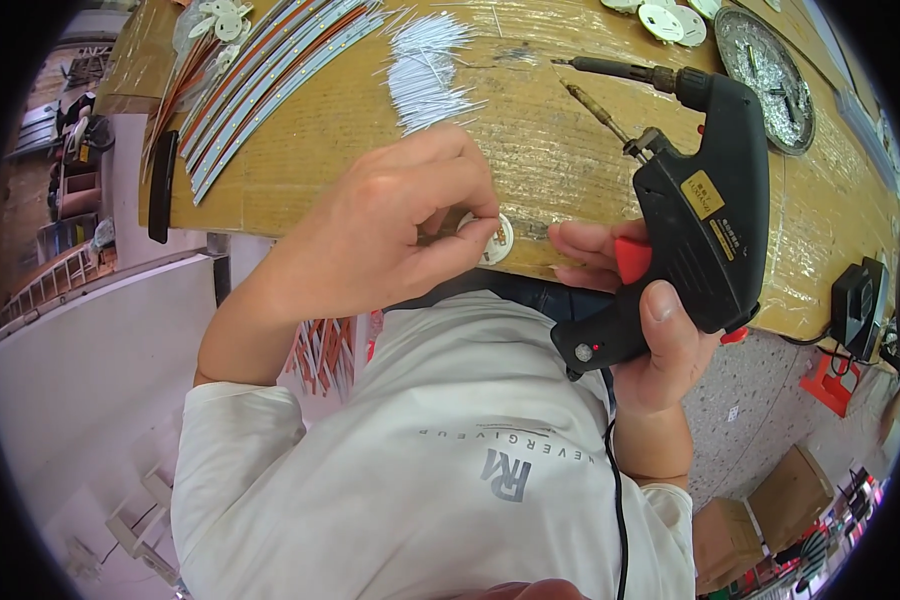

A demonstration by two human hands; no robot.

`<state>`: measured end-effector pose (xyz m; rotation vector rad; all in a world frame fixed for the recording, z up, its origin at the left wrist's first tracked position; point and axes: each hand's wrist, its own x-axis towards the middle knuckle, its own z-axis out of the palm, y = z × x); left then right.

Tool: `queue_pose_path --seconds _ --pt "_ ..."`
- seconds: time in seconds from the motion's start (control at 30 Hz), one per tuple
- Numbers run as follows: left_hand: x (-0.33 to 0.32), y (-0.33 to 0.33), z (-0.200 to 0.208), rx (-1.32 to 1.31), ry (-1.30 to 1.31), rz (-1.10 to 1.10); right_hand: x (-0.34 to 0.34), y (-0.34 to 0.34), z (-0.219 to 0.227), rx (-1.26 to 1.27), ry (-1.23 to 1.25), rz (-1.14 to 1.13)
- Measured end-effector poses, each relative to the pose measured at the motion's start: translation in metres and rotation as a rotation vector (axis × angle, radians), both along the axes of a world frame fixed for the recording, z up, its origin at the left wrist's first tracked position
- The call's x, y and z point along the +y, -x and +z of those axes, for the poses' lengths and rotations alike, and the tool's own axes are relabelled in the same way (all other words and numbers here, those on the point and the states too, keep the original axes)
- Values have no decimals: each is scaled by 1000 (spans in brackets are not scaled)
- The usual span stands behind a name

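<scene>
My left hand [400, 215] is closed, thumb and fingertips pinched together at the table's near edge. Just beside and partly beneath those fingertips is a small round white disc [500, 242] with brownish marks. Whether the fingers grip the disc or something thin over it is hidden. In my right hand [665, 350] is a black soldering gun [705, 230], wrapped by the handle, with fingers near its red trigger [631, 259]. The gun's iron tip [590, 65] and a brass-coloured feed tube [595, 107] point left over the table, away from the disc.
Beyond my left hand lies a pile of thin white wires [428, 75], with LED strips [280, 75] to its left. A round metal dish [800, 135] and several white discs [662, 22] sit at the far right. A black cord [618, 490] hangs along my shirt.
</scene>
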<state>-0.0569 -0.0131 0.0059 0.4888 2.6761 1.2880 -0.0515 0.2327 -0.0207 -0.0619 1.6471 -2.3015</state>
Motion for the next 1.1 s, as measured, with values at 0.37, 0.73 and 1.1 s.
queue_pose_path --seconds 0.37,0.73,1.1 --pt "3 0 -2 -146 -150 63 -3 -2 0 37 -27 -4" --pt "1 17 10 -262 -46 -35 -3 -1 0 62 -54 -16" --pt "5 28 18 -244 45 -150 -3 -1 -2 47 -22 -31"
